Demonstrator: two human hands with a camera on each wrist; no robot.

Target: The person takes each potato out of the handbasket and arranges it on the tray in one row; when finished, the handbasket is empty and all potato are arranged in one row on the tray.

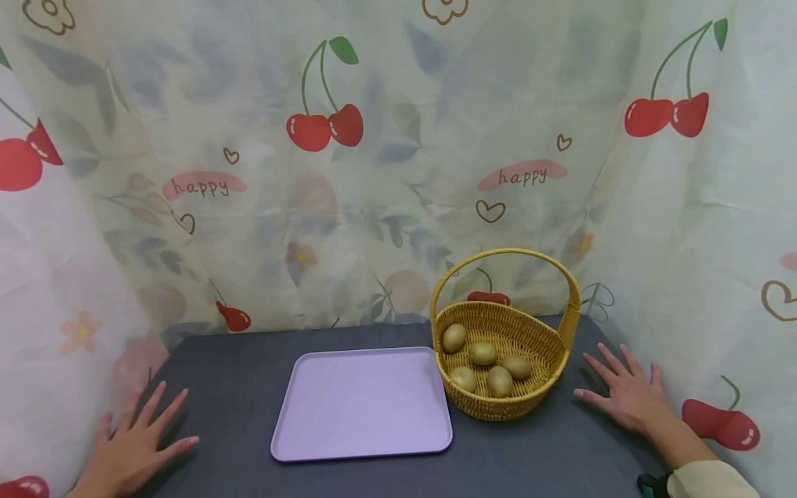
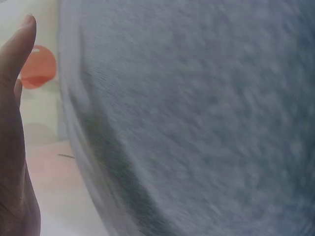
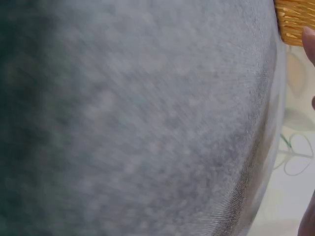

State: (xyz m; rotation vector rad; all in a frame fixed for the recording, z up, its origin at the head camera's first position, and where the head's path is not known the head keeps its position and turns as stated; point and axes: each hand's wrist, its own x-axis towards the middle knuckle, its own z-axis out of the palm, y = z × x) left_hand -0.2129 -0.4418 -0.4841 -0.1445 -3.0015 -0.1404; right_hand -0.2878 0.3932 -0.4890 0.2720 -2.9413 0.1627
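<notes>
fingers (image 1: 613,361) of left hand (image 1: 132,443) and right hand (image 1: 638,402) spread apart, five brownish ovals (image 1: 483,353) inside the basket (image 1: 492,409) only in head view

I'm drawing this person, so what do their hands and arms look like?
The left hand and right hand are bare: no gloves or rings show. The right arm has a cream sleeve, with a dark, teal-marked thing beside it. No left sleeve shows.

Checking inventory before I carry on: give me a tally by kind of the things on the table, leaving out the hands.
Oval greenish-brown pieces of produce, all in the basket: 5
Wicker basket: 1
Purple tray: 1
Total: 7
</notes>
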